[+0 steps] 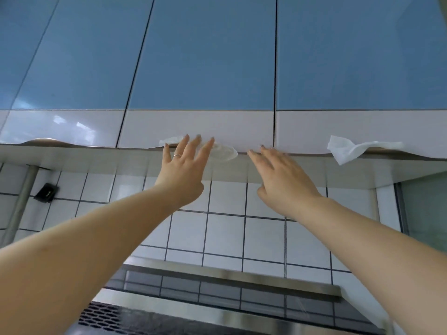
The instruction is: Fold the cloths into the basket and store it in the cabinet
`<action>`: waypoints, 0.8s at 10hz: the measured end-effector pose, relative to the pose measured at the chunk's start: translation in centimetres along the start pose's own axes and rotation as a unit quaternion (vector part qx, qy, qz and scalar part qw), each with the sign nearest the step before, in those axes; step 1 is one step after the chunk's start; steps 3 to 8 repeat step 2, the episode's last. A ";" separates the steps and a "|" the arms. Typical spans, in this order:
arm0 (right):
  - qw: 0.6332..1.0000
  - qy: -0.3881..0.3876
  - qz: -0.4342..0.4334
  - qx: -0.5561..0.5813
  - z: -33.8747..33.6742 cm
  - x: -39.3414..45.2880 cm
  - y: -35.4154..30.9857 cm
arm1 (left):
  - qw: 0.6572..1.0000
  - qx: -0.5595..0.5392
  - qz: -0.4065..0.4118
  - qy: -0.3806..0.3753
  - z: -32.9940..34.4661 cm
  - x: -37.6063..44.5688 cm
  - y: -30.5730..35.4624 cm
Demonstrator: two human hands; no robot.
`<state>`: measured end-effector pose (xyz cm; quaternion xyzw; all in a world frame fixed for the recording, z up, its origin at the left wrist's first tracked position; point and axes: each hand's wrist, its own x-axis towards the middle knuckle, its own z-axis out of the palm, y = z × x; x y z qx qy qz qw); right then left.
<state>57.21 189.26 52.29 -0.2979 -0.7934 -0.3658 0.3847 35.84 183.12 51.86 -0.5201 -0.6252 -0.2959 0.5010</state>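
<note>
I look up at wall cabinets with blue and white doors, all closed. My left hand (185,163) is raised with fingers spread at the bottom edge of the middle cabinet door (200,68). My right hand (281,175) is flat and open at the same edge, near the seam with the right door. A white tissue-like cloth (223,152) hangs out from under the middle door, partly behind my left fingers. Another white cloth (348,148) sticks out under the right door (362,56). No basket is in view.
White tiled wall (225,228) runs below the cabinets. A steel ledge and vent grille (217,281) lie at the bottom. A grey pipe (21,201) and a black socket (46,192) sit at the left. A glass pane (423,206) is at the right.
</note>
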 end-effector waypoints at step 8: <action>0.996 0.009 -0.073 0.045 -0.3 -2.8 -1.7 | 0.998 -0.035 -0.009 -0.042 -4.6 -4.8 2.4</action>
